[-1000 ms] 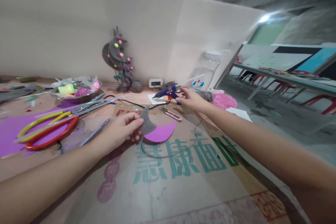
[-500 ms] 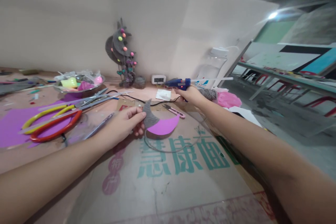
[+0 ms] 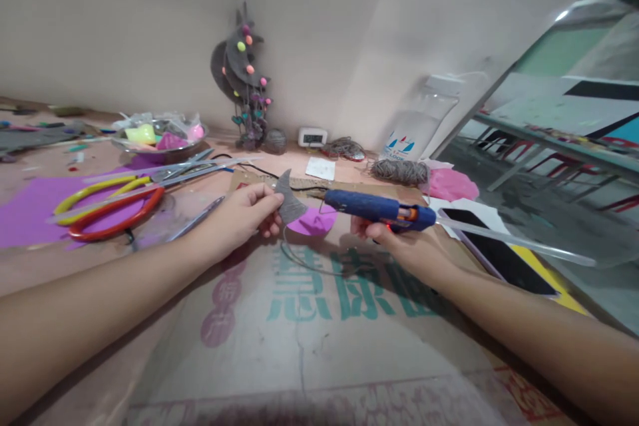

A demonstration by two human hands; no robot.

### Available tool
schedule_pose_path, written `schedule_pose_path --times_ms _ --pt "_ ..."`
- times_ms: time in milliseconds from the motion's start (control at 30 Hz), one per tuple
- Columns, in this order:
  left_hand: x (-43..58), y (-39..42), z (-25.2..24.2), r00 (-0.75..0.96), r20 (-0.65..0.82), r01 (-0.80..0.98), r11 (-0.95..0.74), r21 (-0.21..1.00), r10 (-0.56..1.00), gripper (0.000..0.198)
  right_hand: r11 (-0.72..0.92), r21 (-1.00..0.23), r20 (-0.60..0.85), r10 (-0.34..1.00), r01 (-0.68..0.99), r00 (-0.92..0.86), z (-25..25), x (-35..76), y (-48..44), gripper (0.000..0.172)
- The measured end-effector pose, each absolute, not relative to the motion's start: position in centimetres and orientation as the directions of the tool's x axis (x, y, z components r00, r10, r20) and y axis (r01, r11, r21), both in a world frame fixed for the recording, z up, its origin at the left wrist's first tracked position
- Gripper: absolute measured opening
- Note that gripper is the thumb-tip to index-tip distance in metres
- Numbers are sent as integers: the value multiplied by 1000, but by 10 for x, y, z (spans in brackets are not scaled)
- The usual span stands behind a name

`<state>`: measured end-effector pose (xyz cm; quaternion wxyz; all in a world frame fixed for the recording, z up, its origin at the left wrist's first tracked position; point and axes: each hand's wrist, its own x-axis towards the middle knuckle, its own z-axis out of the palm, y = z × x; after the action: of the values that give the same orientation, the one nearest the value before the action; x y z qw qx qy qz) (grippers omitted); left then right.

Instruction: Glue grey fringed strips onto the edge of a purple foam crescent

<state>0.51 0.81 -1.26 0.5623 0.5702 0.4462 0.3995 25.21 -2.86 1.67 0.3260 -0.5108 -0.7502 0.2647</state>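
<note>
Between the thumb and fingers of my left hand (image 3: 258,210) is a crescent cutout, its upper part wrapped in grey yarn (image 3: 290,203) and its lower part bare purple (image 3: 313,222). A loose strand of grey yarn (image 3: 319,269) loops down from it over the cardboard. My right hand (image 3: 399,239) is closed round the handle of a blue hot glue gun (image 3: 364,205), with a clear glue stick (image 3: 514,239) poking out of its back. The gun's nozzle points left, close above the purple part; whether it touches cannot be made out.
Printed cardboard (image 3: 239,359) covers the table front. Red-and-yellow-handled scissors (image 3: 117,213) lie left on purple sheet (image 3: 24,210). Behind stand a bowl of bits (image 3: 160,150), a decorated moon ornament (image 3: 244,80), a small clock (image 3: 312,137) and a bottle (image 3: 419,120). A phone (image 3: 499,253) lies right.
My right hand has brought the glue gun from the back of the table toward me, its nozzle now turned to the crescent. My left hand keeps its hold, the crescent slightly turned.
</note>
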Motion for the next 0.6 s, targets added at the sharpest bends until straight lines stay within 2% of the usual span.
schedule_pose_path --times_ms 167,400,600 --pt "6 9 -13 264 -43 78 23 997 963 24 321 -810 162 927 491 -338 7 242 -36 27" --pt "5 8 -14 264 -42 47 31 998 964 23 335 -770 204 935 542 -288 -4 244 -32 33" --pt "6 9 -15 264 -45 50 33 998 963 23 327 -744 163 934 582 -317 0 240 -30 27"
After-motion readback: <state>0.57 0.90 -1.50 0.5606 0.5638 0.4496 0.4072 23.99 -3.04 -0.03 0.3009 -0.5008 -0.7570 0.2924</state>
